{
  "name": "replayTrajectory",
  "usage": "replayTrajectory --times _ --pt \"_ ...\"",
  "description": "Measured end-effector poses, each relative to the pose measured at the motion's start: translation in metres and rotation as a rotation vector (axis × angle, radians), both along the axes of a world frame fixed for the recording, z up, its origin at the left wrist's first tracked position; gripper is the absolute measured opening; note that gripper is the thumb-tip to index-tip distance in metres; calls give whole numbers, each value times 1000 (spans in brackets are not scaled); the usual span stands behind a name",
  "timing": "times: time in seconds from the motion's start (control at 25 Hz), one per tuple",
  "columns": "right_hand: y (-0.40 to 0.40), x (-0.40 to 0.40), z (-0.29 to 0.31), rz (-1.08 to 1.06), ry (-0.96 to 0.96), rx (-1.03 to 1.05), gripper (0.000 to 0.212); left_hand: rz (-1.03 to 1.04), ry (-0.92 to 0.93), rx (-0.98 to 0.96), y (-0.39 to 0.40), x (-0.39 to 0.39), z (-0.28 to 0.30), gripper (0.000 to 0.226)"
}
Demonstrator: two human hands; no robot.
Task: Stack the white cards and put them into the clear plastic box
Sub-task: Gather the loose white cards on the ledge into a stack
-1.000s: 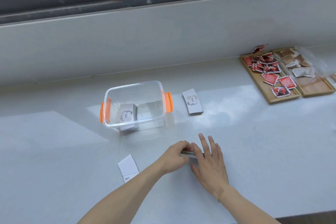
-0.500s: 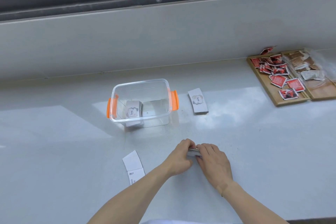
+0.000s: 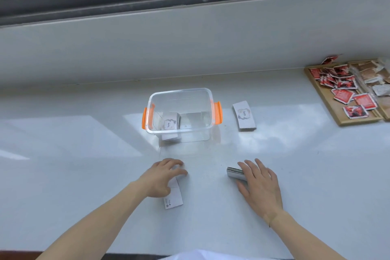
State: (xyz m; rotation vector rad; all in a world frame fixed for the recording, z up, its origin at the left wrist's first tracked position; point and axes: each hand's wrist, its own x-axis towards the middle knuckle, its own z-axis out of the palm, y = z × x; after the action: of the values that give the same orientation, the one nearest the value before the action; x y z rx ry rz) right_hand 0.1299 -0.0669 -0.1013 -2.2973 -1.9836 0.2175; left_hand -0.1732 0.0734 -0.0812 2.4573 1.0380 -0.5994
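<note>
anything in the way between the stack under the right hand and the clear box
Nothing visible does. The card stack under the right hand sits near the clear box, with only bare counter between them, and the box is open-topped.

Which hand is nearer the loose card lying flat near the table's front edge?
Left. The left hand lies over the loose card; the right hand is well to its right.

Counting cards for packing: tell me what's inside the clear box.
The clear box holds one stack of white cards, top one reading "love". How many cards are beneath it can't be seen.
</note>
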Motion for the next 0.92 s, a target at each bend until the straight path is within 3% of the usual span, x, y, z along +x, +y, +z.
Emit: replayTrajectory --times 0.12,0.48,0.56,0.72,0.92 --pt "0 0 -1 -13 6 -24 54 -67 79 35 9 -17 1 72" --pt "0 0 -5 -28 2 -59 59 -15 -10 61 10 -20 -7 53" --pt "-1 1 -6 -27 2 -68 60 50 -52 34 13 -17 -7 45" --pt "-2 1 -7 -38 14 -70 62 379 -222 -95 20 -2 -4 26" --pt "-5 0 -11 -32 39 -36 68 487 -452 -62 11 53 0 21"
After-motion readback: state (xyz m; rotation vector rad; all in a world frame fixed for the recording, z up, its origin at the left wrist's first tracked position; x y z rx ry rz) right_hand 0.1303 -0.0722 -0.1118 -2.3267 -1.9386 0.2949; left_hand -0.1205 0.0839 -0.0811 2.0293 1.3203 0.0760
